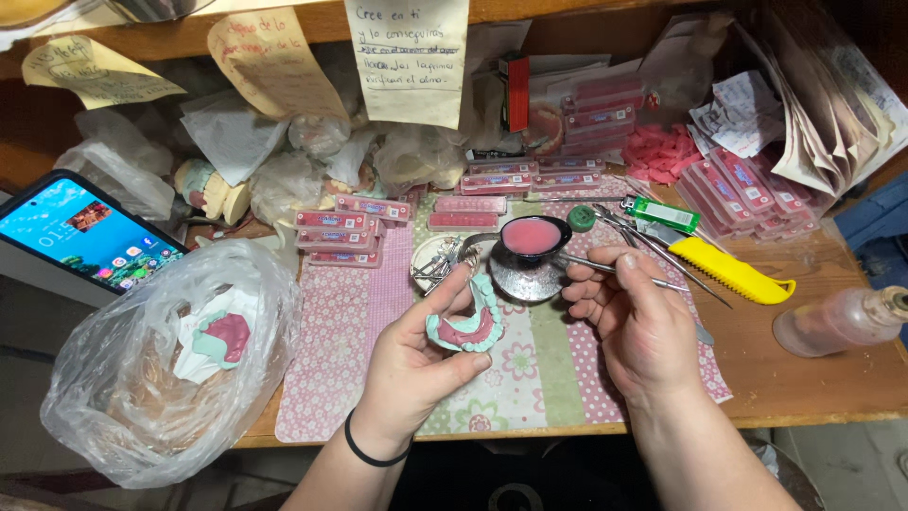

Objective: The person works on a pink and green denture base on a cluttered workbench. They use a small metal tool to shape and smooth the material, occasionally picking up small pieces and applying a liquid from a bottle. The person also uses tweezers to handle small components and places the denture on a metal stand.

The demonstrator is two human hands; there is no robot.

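Over the mat (359,331), left hand (416,364) grasps a dental cast (466,326), right hand (643,326) grasps a half-hidden metal tool (591,266).

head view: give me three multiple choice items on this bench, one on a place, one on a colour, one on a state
1. Where is the phone?
A. far left of the bench
B. under the yellow knife
C. in the right hand

2. What colour is the fluid in the small bowl?
A. blue
B. pink
C. black

3. How is the dental model held?
A. lying loose on the mat
B. inside the plastic bag
C. gripped in the left hand

Answers:
1 A, it leans at the left edge with its screen lit.
2 B, the bowl shows pink.
3 C, the fingers wrap it while the right hand holds a thin metal tool.
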